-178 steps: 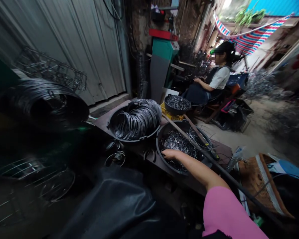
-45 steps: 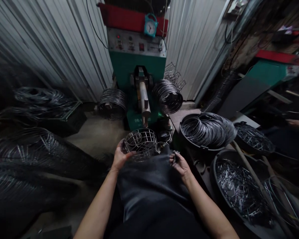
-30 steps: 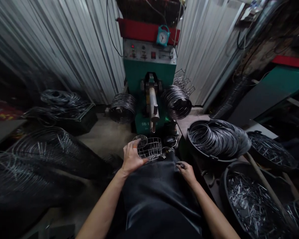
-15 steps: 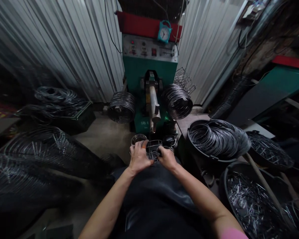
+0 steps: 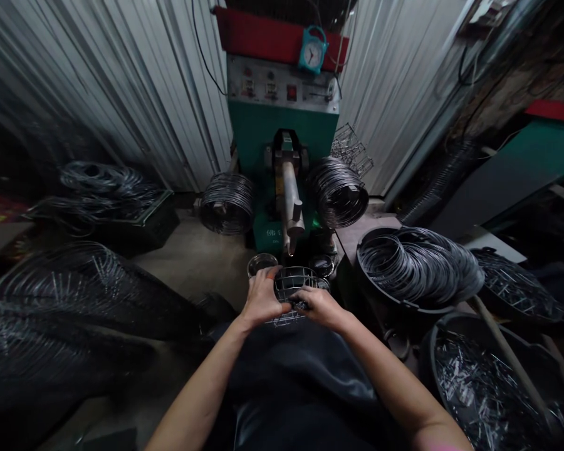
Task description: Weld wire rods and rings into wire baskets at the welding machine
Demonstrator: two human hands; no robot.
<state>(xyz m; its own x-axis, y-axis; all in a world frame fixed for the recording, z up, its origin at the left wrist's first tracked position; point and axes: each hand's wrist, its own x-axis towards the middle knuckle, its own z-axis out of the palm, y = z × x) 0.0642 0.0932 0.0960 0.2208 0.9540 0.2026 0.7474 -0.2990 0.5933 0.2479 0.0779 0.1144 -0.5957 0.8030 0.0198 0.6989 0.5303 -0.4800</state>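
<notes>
Low in front of the machine, above my lap, is a small round wire basket (image 5: 295, 276) with a curved rim and a grid of thin metal wires. My left hand (image 5: 263, 297) grips its left side, thumb along the near edge, an orange band on one finger. My right hand (image 5: 322, 306) is closed at the near right side, fingertips pressed together on the wires; what lies under them is partly hidden. Just beyond the basket, the machine's metal arm (image 5: 291, 194) points down with its tip (image 5: 290, 249) apart from it.
Wire ring bundles hang left (image 5: 226, 203) and right (image 5: 341, 191) of the green machine (image 5: 282, 116). At right stand a tub of wire rings (image 5: 416, 263) and a tub of short metal pieces (image 5: 479, 382). Wire stacks (image 5: 82, 282) lie at left. A teal clock (image 5: 313, 51) hangs above.
The basket has been turned and tilted, so its rim and grid show more. My right hand has shifted its hold slightly right and nearer. My left hand stays on the left side.
</notes>
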